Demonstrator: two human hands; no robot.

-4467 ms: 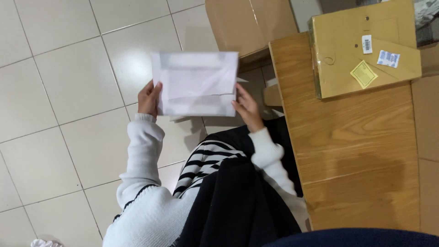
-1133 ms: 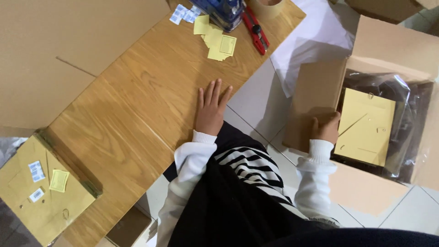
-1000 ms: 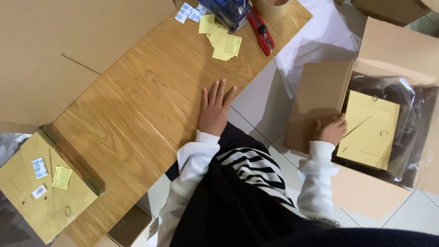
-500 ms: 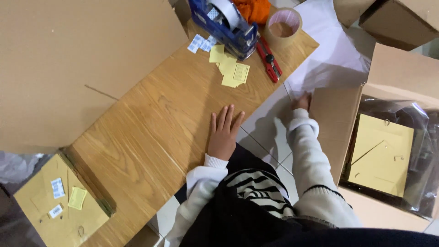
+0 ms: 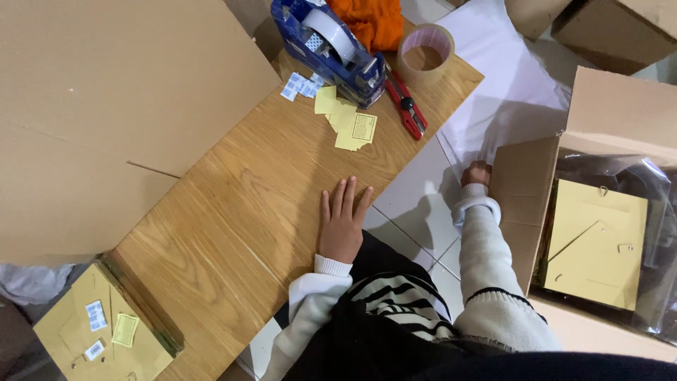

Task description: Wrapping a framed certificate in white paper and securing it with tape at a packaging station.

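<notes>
White sheet (image 5: pixel 508 106) under right hand (image 5: pixel 477 173), grip unclear; left hand (image 5: pixel 343 224) fingers spread, empty; envelopes (image 5: pixel 598 243) in box (image 5: pixel 620 113).

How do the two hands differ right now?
The left hand lies flat on the wooden table, fingers spread, holding nothing. The right hand is off the table, reaching out over the floor tiles, curled at the white sheet beside the open cardboard box; its fingers are mostly hidden. Both wear white knitted sleeves.
</notes>
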